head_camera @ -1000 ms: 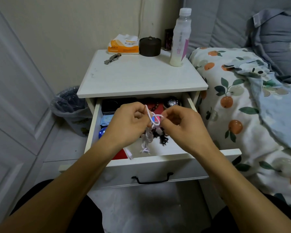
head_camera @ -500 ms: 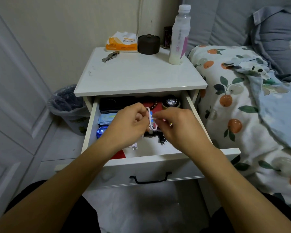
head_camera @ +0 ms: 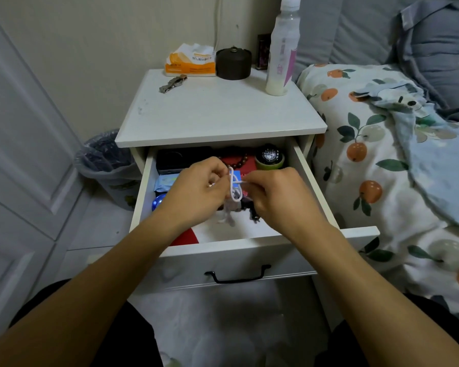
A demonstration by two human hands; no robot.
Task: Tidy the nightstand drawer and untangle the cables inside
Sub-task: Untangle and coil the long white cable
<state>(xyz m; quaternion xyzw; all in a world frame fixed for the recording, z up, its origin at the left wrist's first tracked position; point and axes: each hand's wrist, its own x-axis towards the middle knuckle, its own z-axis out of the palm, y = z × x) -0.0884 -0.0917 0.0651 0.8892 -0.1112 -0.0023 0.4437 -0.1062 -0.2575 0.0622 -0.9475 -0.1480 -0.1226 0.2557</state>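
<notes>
The left hand (head_camera: 196, 192) and right hand (head_camera: 274, 193) both pinch a looped white cable (head_camera: 235, 187), held above the open drawer (head_camera: 239, 247) of the white nightstand (head_camera: 217, 112). A dark tangle of cables (head_camera: 245, 207) hangs beneath. A watch (head_camera: 270, 155) sits in the drawer's back right corner.

Centre frame: left hand (head_camera: 196, 193) and right hand (head_camera: 274, 193) meet above the open drawer (head_camera: 249, 250) of a white nightstand (head_camera: 217, 115), both pinching a looped white cable (head_camera: 235, 188), with a blurred tangle of pale and dark cable ends (head_camera: 239, 211) hanging just below. Drawer back holds a black case (head_camera: 180, 157), dark beads (head_camera: 236, 160) on something red and a watch (head_camera: 269, 156); a blue round object (head_camera: 158, 202) lies at the left wall. On the nightstand top, upper centre: tissue pack (head_camera: 190, 60), dark lidded jar (head_camera: 233, 63), plastic bottle (head_camera: 282, 49) and metal watch band (head_camera: 172, 83); lined bin (head_camera: 104, 157) at frame left, fruit-print bedding (head_camera: 355, 160) at right.
</notes>
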